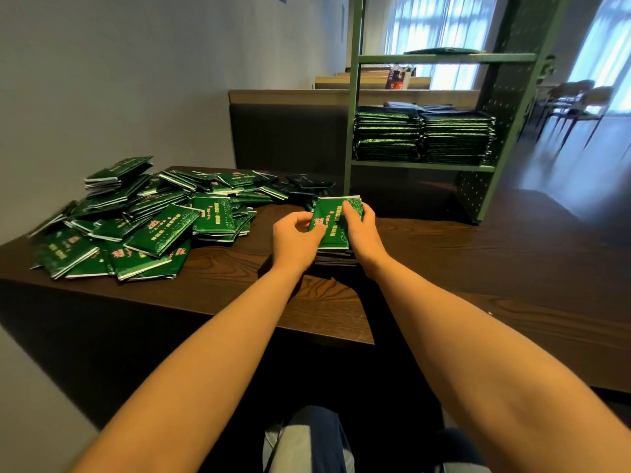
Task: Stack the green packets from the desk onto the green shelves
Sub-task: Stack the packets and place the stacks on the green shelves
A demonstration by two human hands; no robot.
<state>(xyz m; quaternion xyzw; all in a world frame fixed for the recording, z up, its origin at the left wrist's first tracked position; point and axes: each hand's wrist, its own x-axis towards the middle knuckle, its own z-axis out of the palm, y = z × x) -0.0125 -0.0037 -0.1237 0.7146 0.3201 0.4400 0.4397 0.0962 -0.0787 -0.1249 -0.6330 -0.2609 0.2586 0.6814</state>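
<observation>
Frame center: left hand (297, 235) and right hand (359, 230) both grip a small packet stack (336, 227) on the desk (444, 254), likely squaring it for carrying. Loose pile (143, 213) at left; green shelves (423, 165) upper right hold two stacks.

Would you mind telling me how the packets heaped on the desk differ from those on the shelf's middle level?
The desk heap is loose, its packets tilted and overlapping at many angles; the shelf packets lie flat in two neat stacks side by side. The desk heap shows printed faces; the shelf packets show mostly their edges. Both are dark green.
</observation>
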